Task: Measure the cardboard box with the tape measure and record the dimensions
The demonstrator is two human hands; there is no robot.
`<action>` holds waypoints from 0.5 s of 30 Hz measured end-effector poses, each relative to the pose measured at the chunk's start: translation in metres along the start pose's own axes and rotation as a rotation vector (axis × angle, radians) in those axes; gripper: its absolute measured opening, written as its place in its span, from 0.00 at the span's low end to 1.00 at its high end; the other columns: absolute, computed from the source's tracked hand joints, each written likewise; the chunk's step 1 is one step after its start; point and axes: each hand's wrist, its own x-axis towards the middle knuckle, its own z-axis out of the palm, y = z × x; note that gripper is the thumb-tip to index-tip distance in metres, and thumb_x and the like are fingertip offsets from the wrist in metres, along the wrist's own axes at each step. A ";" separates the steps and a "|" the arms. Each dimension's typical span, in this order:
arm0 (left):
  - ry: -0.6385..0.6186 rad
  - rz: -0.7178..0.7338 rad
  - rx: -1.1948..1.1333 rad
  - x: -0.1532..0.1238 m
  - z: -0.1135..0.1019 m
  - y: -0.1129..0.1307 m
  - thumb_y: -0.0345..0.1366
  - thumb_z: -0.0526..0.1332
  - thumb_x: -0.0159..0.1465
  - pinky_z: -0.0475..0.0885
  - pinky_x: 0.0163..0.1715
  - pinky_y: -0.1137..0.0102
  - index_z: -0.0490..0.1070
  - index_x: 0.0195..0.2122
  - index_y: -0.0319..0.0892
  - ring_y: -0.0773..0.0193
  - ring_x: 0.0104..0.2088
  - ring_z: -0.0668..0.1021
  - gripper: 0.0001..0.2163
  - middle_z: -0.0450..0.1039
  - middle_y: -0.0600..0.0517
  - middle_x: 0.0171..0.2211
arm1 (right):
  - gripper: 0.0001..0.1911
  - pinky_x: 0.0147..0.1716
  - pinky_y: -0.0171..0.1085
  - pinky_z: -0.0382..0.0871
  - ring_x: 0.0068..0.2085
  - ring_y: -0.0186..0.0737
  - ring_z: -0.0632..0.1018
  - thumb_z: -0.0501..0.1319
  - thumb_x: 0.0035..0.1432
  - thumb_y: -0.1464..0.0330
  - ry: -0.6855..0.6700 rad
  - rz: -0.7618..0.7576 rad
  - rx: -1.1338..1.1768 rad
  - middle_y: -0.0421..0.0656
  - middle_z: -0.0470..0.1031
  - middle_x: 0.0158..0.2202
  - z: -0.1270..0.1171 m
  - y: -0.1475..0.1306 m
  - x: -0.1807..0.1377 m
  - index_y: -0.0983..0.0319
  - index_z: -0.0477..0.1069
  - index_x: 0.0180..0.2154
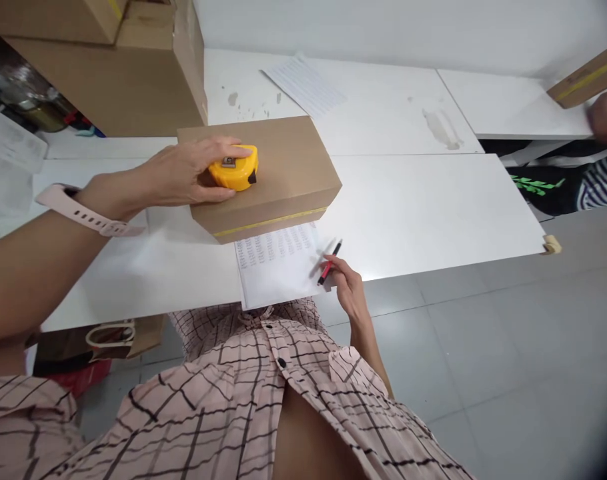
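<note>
My left hand [193,170] is closed around a yellow tape measure [237,172], which rests on or just over the top of a brown cardboard box [288,153]. No blade shows out of the tape measure. Yellow tape runs along the box's near side. Partly under the box lies a printed sheet [278,280] with columns of small text, its lower part blank. At the sheet's right edge my right hand [347,283] pinches a red and black pen [329,263] between thumb and fingers.
Large cardboard boxes [128,80] are stacked at the back left, beside bottles and tools. Another printed sheet [306,83] lies near the wall. The white table [408,213] ends at the right. Beyond it, a co-worker's hand [606,120] is by a smaller taped box [586,79].
</note>
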 end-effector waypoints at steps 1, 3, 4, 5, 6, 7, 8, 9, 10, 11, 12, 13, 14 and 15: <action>-0.001 0.003 0.012 0.001 0.000 -0.002 0.55 0.33 0.63 0.65 0.51 0.54 0.55 0.67 0.27 0.52 0.64 0.68 0.42 0.61 0.40 0.65 | 0.21 0.44 0.43 0.74 0.45 0.43 0.81 0.51 0.64 0.68 0.030 -0.024 0.039 0.44 0.81 0.49 0.001 0.003 -0.003 0.56 0.72 0.56; 0.015 0.013 0.022 0.002 0.000 -0.006 0.62 0.39 0.61 0.69 0.51 0.55 0.57 0.67 0.27 0.54 0.63 0.70 0.45 0.63 0.38 0.65 | 0.19 0.47 0.44 0.74 0.50 0.44 0.80 0.55 0.62 0.68 0.143 -0.072 0.087 0.45 0.80 0.52 0.003 0.005 -0.008 0.55 0.72 0.54; 0.023 0.022 0.026 0.002 -0.001 -0.008 0.64 0.42 0.60 0.71 0.51 0.55 0.57 0.67 0.28 0.54 0.62 0.71 0.46 0.64 0.38 0.65 | 0.16 0.47 0.44 0.74 0.49 0.44 0.80 0.58 0.62 0.67 0.221 -0.088 0.101 0.45 0.81 0.50 0.005 0.004 -0.010 0.56 0.72 0.51; 0.026 0.035 0.033 0.002 -0.001 -0.009 0.66 0.43 0.59 0.72 0.50 0.54 0.57 0.67 0.29 0.54 0.61 0.72 0.47 0.65 0.38 0.64 | 0.12 0.45 0.43 0.74 0.46 0.43 0.81 0.61 0.61 0.66 0.315 -0.100 0.112 0.44 0.81 0.46 0.007 0.001 -0.011 0.56 0.72 0.48; 0.037 0.045 0.044 0.001 0.000 -0.009 0.66 0.42 0.59 0.72 0.49 0.52 0.57 0.67 0.29 0.54 0.61 0.72 0.48 0.65 0.37 0.64 | 0.10 0.42 0.41 0.74 0.42 0.41 0.81 0.63 0.61 0.64 0.413 -0.102 0.125 0.43 0.80 0.41 0.009 -0.004 -0.012 0.57 0.71 0.44; 0.070 0.044 0.062 -0.001 0.001 -0.006 0.67 0.41 0.60 0.71 0.49 0.49 0.56 0.67 0.27 0.52 0.61 0.72 0.48 0.64 0.36 0.65 | 0.08 0.40 0.40 0.74 0.37 0.39 0.80 0.64 0.61 0.62 0.507 -0.100 0.138 0.40 0.78 0.36 0.010 -0.010 -0.012 0.57 0.70 0.40; 0.132 0.034 0.085 -0.004 0.003 0.000 0.67 0.41 0.62 0.70 0.50 0.46 0.56 0.67 0.25 0.50 0.62 0.71 0.48 0.62 0.34 0.65 | 0.09 0.38 0.39 0.72 0.33 0.37 0.77 0.64 0.62 0.60 0.591 -0.096 0.154 0.38 0.75 0.30 0.012 -0.017 -0.010 0.57 0.67 0.36; 0.229 0.017 0.108 -0.009 0.008 0.010 0.66 0.43 0.63 0.67 0.52 0.43 0.56 0.67 0.23 0.48 0.63 0.70 0.48 0.59 0.33 0.66 | 0.12 0.37 0.39 0.71 0.29 0.35 0.74 0.62 0.64 0.58 0.653 -0.090 0.177 0.35 0.70 0.26 0.013 -0.024 -0.008 0.57 0.65 0.33; 0.351 -0.005 0.123 -0.015 0.015 0.024 0.64 0.47 0.65 0.64 0.56 0.41 0.56 0.66 0.22 0.47 0.65 0.68 0.46 0.58 0.32 0.67 | 0.15 0.37 0.39 0.71 0.26 0.35 0.72 0.58 0.67 0.55 0.678 -0.084 0.214 0.34 0.67 0.23 0.014 -0.030 -0.005 0.57 0.64 0.32; 0.495 -0.042 0.125 -0.022 0.025 0.043 0.61 0.52 0.67 0.60 0.60 0.40 0.57 0.66 0.23 0.47 0.66 0.66 0.42 0.59 0.33 0.67 | 0.17 0.38 0.40 0.71 0.25 0.35 0.71 0.54 0.70 0.53 0.659 -0.079 0.269 0.34 0.66 0.21 0.015 -0.034 -0.001 0.56 0.64 0.32; 0.612 -0.053 0.103 -0.029 0.038 0.065 0.55 0.57 0.69 0.60 0.63 0.44 0.60 0.65 0.26 0.49 0.66 0.67 0.36 0.63 0.35 0.66 | 0.20 0.39 0.41 0.71 0.26 0.36 0.73 0.49 0.71 0.50 0.601 -0.076 0.341 0.35 0.67 0.21 0.016 -0.037 0.004 0.56 0.66 0.35; 0.695 -0.078 0.045 -0.036 0.054 0.089 0.46 0.58 0.70 0.64 0.62 0.51 0.65 0.61 0.31 0.54 0.63 0.71 0.26 0.69 0.40 0.62 | 0.23 0.40 0.42 0.72 0.28 0.37 0.75 0.46 0.71 0.48 0.514 -0.072 0.418 0.37 0.71 0.23 0.018 -0.038 0.008 0.56 0.68 0.40; 0.745 -0.116 -0.039 -0.042 0.072 0.115 0.39 0.58 0.71 0.69 0.59 0.57 0.70 0.55 0.36 0.59 0.57 0.76 0.16 0.76 0.45 0.55 | 0.25 0.41 0.44 0.73 0.32 0.39 0.78 0.45 0.70 0.46 0.410 -0.061 0.484 0.40 0.75 0.27 0.021 -0.037 0.013 0.57 0.69 0.45; 0.695 -0.101 -0.118 -0.048 0.091 0.139 0.36 0.57 0.71 0.72 0.53 0.63 0.73 0.49 0.39 0.62 0.50 0.79 0.10 0.80 0.48 0.48 | 0.27 0.42 0.45 0.73 0.36 0.41 0.79 0.47 0.69 0.45 0.303 -0.042 0.524 0.43 0.79 0.32 0.024 -0.034 0.019 0.57 0.69 0.49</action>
